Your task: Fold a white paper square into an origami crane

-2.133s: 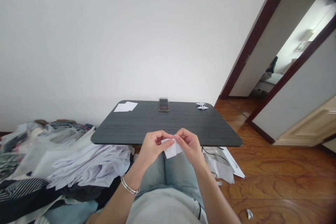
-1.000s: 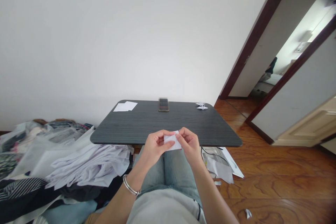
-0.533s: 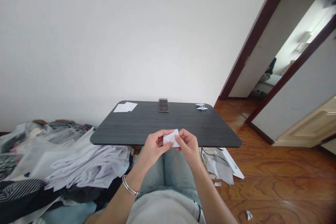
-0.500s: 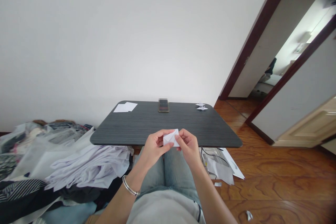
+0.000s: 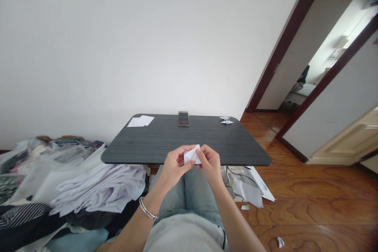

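Since the earliest frame, the folded white paper (image 5: 191,155) has swung up from hanging below the fingertips to lie flatter between the hands, and the right hand (image 5: 210,160) has shifted slightly left.

One dark wood-grain table (image 5: 186,136) with rounded corners stands against a white wall (image 5: 153,39). To its left, near side, spreads one heap of clothes (image 5: 103,193), white fabric and striped pieces among them. On the right, several papers and a black cable (image 5: 243,174) lie low, beside and partly under the table.

Both hands are closed in a pinch on the one folded paper, in front of the person's lap at the middle of the table's near edge. The left hand (image 5: 175,163) grips its left side, thumb on the face and index finger along the far edge; the right thumb and fingers pinch its right end.

On the table are two overlapping white sheets (image 5: 136,122) far left, one phone (image 5: 183,119) far centre, its screen blurred, and two paper cranes (image 5: 227,122) far right, close together. One silver bracelet (image 5: 147,209) circles the left wrist. Two small paper scraps (image 5: 280,242) lie on the wooden floor (image 5: 307,208), near right.
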`<state>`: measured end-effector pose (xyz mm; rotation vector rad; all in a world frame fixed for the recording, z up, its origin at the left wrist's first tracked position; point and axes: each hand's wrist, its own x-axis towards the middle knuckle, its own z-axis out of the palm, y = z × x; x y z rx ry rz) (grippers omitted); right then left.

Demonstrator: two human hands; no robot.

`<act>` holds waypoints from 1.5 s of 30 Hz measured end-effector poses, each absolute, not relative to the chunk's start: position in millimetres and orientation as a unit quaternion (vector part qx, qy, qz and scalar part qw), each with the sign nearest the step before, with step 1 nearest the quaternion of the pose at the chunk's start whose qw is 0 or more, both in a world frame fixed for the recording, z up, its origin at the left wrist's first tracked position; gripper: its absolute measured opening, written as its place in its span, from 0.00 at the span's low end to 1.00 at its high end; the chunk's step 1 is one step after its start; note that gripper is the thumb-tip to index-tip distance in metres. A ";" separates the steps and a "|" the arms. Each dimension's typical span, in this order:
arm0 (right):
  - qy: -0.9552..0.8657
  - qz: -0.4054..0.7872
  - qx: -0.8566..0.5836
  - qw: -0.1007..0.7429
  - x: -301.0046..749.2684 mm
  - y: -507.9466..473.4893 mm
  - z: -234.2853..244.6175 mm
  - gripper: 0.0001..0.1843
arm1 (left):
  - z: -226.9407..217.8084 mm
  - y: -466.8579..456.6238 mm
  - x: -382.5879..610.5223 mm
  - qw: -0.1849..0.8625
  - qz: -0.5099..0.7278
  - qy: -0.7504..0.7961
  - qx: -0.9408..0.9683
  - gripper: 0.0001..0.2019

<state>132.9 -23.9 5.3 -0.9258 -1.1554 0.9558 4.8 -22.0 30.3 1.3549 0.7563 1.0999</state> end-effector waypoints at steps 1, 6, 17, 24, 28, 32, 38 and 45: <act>-0.508 0.423 -0.403 0.633 133.1 -23.7 5.5 0.17 | 29.5 -21.3 4.7 0.582 0.471 0.326 0.577 0.20; -0.547 0.441 -0.378 0.603 136.0 -24.7 6.7 0.14 | 26.9 -18.2 3.7 0.578 0.469 0.333 0.579 0.21; -0.533 0.444 -0.371 0.618 135.7 -21.9 2.3 0.15 | 23.5 -18.1 3.8 0.594 0.472 0.323 0.566 0.21; -0.525 0.429 -0.377 0.631 135.7 -21.9 0.4 0.16 | 23.7 -18.1 4.4 0.595 0.467 0.318 0.572 0.20; -0.505 0.420 -0.380 0.651 136.5 -20.3 0.3 0.14 | 25.8 -17.6 3.0 0.595 0.454 0.320 0.581 0.19; -0.491 0.413 -0.382 0.665 137.9 -18.6 1.3 0.14 | 28.2 -16.5 1.1 0.581 0.445 0.316 0.604 0.16; -0.493 0.436 -0.388 0.645 134.7 -20.9 1.4 0.14 | 22.1 -12.3 1.4 0.533 0.472 0.336 0.617 0.13; -0.513 0.440 -0.397 0.621 131.1 -22.7 2.0 0.16 | 20.6 -12.6 4.1 0.469 0.482 0.401 0.622 0.11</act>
